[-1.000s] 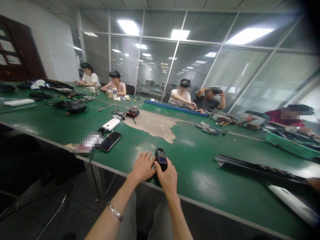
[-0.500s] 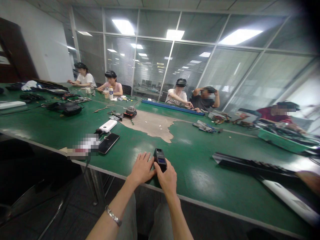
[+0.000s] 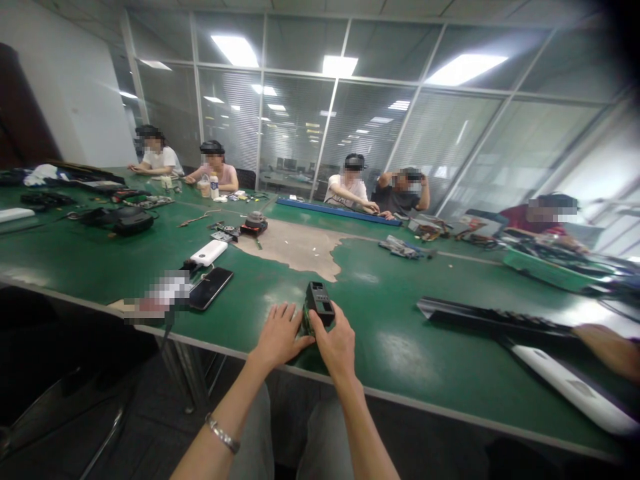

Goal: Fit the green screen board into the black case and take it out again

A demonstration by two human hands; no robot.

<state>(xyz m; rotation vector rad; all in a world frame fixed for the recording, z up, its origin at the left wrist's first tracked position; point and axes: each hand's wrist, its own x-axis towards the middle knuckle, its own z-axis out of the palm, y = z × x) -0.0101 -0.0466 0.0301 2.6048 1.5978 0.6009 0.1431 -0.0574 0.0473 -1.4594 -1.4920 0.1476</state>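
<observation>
Handling is judged to be under way: a grip is established, release is not yet made, and how much work is left is not shown. At left, a phone point(image 3: 211, 289) is laid on the table point(image 3: 380, 320). The left hand point(image 3: 279, 337) is spread flat, no hold being evident. Beside it, near the table's edge, the device point(image 3: 320, 300) is pointed away, long axis angled slightly leftward at the far end, slotted face upward. By the right hand point(image 3: 337, 343), half closed, it is clasped.
</observation>
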